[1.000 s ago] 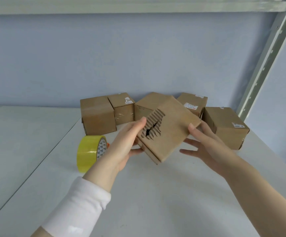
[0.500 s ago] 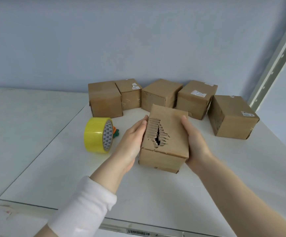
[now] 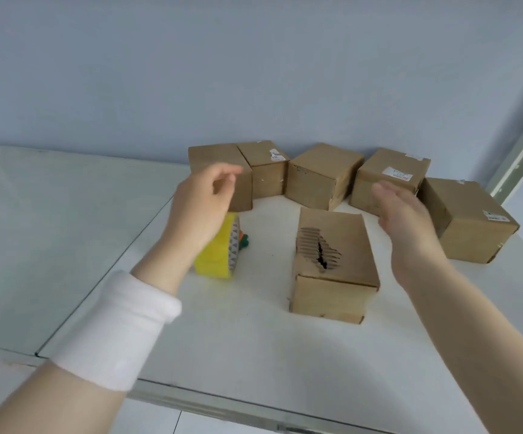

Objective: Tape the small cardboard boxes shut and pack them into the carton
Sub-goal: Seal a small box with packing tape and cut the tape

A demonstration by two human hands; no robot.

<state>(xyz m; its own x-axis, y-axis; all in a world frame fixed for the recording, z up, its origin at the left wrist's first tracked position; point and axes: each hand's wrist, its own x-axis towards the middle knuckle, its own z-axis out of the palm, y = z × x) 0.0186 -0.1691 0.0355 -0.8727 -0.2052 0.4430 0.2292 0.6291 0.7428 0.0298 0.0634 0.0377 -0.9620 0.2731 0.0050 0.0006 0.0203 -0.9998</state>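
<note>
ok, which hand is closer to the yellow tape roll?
Left. The left hand hovers over the yellow tape roll, covering part of it in view. The right hand is across the torn box, on its right side.

Soft, bright light; faint shadow on the table [image 3: 285,371] at six o'clock; left hand [image 3: 202,202] and right hand [image 3: 407,220] blurred.

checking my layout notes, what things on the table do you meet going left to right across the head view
yellow tape roll → sticker box → torn box → white-label box → far-right box. left out for overlap: left hand, right hand, leftmost box, middle back box
</note>
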